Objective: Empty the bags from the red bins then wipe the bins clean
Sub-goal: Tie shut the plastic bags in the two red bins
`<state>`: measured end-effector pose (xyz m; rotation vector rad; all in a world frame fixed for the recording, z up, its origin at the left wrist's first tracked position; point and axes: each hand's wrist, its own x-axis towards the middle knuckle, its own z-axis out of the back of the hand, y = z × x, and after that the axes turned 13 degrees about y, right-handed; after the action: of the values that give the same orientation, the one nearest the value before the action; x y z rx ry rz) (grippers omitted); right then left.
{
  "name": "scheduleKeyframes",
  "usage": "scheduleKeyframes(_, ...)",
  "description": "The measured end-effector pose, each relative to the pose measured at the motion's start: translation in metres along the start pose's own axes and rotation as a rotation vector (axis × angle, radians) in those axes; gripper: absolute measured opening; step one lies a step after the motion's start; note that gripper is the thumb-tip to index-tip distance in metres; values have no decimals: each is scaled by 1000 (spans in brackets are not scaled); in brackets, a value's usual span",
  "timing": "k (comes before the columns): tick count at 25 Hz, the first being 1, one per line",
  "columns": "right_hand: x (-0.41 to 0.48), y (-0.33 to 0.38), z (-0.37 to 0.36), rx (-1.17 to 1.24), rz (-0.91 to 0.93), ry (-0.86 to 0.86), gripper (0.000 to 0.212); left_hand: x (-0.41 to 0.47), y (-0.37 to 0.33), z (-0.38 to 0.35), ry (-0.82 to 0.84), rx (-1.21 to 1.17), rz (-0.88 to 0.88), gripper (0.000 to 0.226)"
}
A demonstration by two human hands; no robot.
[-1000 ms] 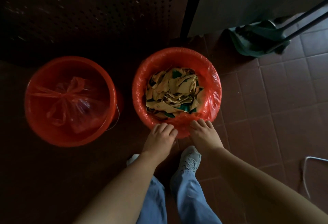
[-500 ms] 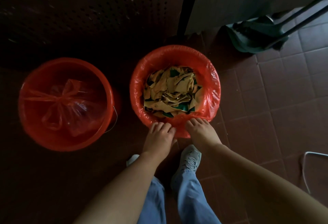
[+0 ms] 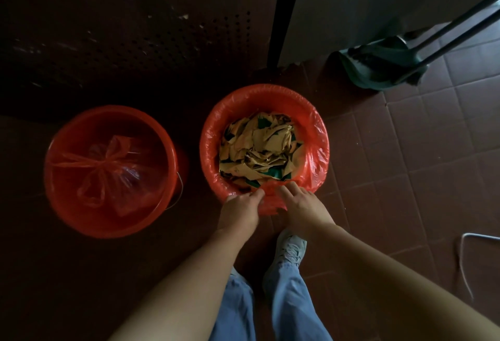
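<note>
Just past both hands stands a round red bin (image 3: 210,135), upright with its open mouth facing up. A red bag (image 3: 317,151) lines it and folds over the rim. Torn brown and green paper scraps (image 3: 259,146) fill the bag.

Off to the side of the left hand (image 3: 240,209) stands a second red bin (image 3: 67,205), also upright. A tied red bag (image 3: 108,165) lies inside it.

Far beyond the right hand (image 3: 303,205), a green dustpan (image 3: 378,67) leans by the wall. Right under the hands is a grey shoe (image 3: 290,248) on the brown tiled floor (image 3: 405,178).

Both hands are on the near rim of the lined bin, close together. Their fingers are curled and pinch the bag's edge, which is bunched up between them.
</note>
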<state>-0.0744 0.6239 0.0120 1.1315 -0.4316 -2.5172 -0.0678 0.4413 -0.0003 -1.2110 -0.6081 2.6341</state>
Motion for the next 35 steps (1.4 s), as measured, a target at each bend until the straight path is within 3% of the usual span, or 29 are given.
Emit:
scheduleKeyframes(3, -6, -1, -7, -125, -131, 67, 62, -5, 1, -4, 0, -87, -3, 26)
scheduleKeyframes(7, -1, 0, -16, -170, -213, 84, 39, -3, -4, -8, 10, -67, -6, 16)
scheduleKeyframes(10, 1, 2, -15, -48, -250, 56, 37, 0, -9, -6, 83, 161, 8, 43)
scheduleKeyframes(12, -2, 1, -14, 53, -237, 41, 39, 1, -10, -6, 59, 318, 8, 45)
scheduleKeyframes(15, -10, -11, -16, 82, -169, -26, 36, 4, -9, 0, -59, 359, 88, 39)
scheduleKeyframes(20, -11, -33, -7, -62, -121, -107, 46, 9, -1, 21, -143, 445, 161, 42)
scheduleKeyframes(24, -4, -29, 12, -90, -273, -221, 29, 6, 9, 44, -175, 510, 163, 35)
scheduleKeyframes(29, 0, -40, 61, 266, -588, -300, 27, 1, 19, 75, -197, 539, 194, 31)
scheduleKeyframes(31, 3, -42, 73, 409, -530, -379, 31, 1, 18, 83, -186, 513, 192, 28)
scheduleKeyframes(33, 8, -29, 80, 483, -361, -440, 32, -1, 13, 86, -157, 470, 162, 25)
scheduleKeyframes(35, 9, 0, 89, 480, -160, -371, 35, -8, 5, 87, -147, 447, 134, 24)
